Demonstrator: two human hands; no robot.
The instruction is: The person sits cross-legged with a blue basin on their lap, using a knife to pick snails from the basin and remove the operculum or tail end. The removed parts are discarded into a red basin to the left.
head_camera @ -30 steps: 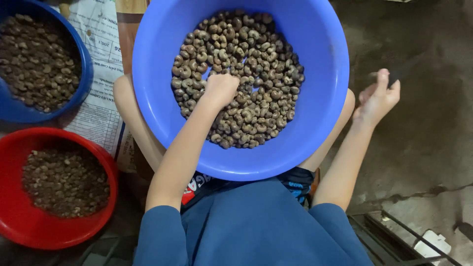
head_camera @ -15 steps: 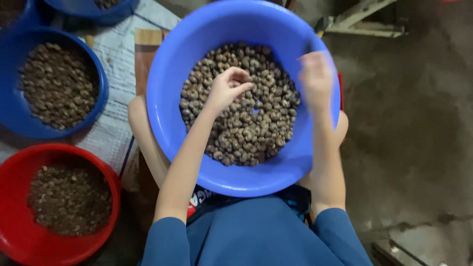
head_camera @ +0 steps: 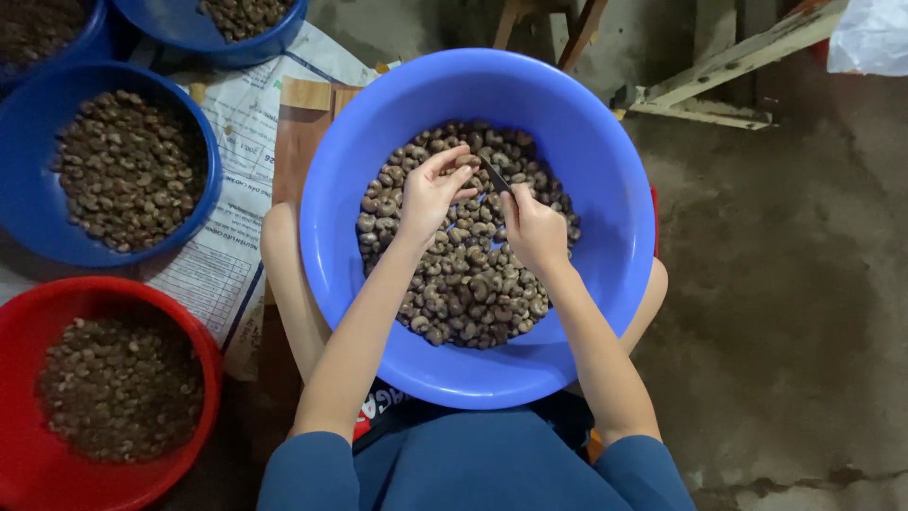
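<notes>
Over the large blue basin [head_camera: 605, 312] resting on the person's lap, the left hand [head_camera: 430, 194] pinches a single nut [head_camera: 465, 162] between its fingertips. The right hand [head_camera: 532, 227] is closed in a firm grip on a small dark blade [head_camera: 494, 176] touching that nut. Brown nuts [head_camera: 463, 284] fill the basin; a smaller blue bowl [head_camera: 38, 218] and a red bowl [head_camera: 38, 312] sit at left.
</notes>
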